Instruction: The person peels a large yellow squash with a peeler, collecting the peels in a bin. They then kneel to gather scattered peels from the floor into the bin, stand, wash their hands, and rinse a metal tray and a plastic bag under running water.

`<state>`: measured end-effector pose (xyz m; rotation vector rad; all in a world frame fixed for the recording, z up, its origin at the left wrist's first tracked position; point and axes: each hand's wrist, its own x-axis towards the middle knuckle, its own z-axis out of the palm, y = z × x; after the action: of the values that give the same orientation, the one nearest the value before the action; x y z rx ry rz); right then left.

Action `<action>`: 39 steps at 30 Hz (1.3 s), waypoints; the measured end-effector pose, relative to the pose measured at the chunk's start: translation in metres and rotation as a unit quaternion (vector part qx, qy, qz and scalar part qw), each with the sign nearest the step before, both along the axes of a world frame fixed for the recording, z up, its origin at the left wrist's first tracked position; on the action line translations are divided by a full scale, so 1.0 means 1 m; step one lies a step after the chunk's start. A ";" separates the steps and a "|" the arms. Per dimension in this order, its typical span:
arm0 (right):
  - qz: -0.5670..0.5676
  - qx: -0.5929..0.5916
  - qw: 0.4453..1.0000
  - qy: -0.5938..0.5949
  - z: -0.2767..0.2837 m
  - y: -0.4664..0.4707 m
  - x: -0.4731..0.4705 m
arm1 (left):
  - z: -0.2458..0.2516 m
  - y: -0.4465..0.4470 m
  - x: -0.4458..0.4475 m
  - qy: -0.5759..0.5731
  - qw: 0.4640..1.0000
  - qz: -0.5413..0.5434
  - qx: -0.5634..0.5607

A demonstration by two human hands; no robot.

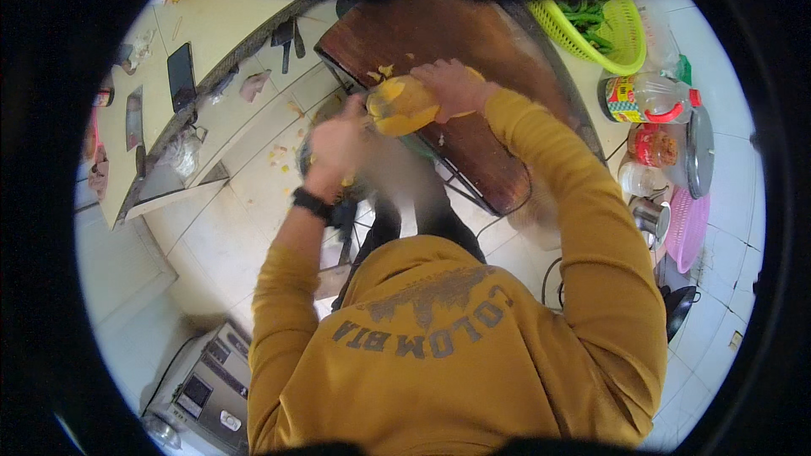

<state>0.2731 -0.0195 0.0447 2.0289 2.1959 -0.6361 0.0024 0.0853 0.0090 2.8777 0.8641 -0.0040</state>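
Observation:
My right hand (456, 88) presses from above on a large yellow squash-like vegetable (402, 107), whose surface shows pared, flat-sided strips. The vegetable lies over the near left edge of a dark reddish-brown wooden board (456, 31). At its left end is my left hand (336, 142), blurred by motion, with the fingers curled around a small hand tool. The tool is mostly hidden and too blurred to name exactly. Yellow peelings (382, 71) lie on the board beside the vegetable. More scraps (279, 155) are scattered on the floor below my left hand.
At right are a green basket (627, 31) of green vegetables, a large plastic bottle (659, 98), jars (656, 145) and a pink basket (687, 228). A phone (182, 76) lies on the left counter. A cleaver (285, 41) is near its edge. Cables run below the board.

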 end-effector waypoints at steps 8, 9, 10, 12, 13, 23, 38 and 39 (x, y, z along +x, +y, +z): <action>0.011 -0.083 0.994 0.067 -0.002 0.024 0.014 | 0.018 0.019 -0.089 -0.073 0.996 0.049 -0.010; 0.019 -0.051 0.998 0.040 -0.003 0.022 0.013 | 0.016 0.012 -0.059 -0.114 0.993 0.033 -0.023; 0.026 -0.028 0.999 0.010 -0.004 0.018 0.012 | 0.013 0.004 -0.028 -0.071 0.996 0.039 -0.043; 0.015 0.013 0.999 -0.034 -0.004 0.008 0.006 | 0.010 -0.007 0.030 -0.041 0.998 0.023 -0.039; -0.004 0.031 0.998 -0.053 -0.004 0.003 0.004 | 0.011 -0.009 0.052 -0.083 0.996 -0.014 -0.019; -0.104 0.016 0.994 -0.034 -0.006 0.010 0.003 | 0.025 0.017 0.111 -0.005 0.996 -0.008 -0.088; -0.095 -0.036 0.993 -0.052 -0.005 -0.003 0.002 | 0.040 -0.002 0.082 0.037 0.998 -0.017 -0.054; -0.093 -0.034 0.994 -0.051 -0.004 -0.003 0.002 | 0.041 -0.004 0.080 0.042 0.998 -0.017 -0.052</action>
<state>0.2754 -0.0228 0.0409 2.1962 1.9199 -0.6003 0.0829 0.0817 0.0497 2.8109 0.8047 -0.1692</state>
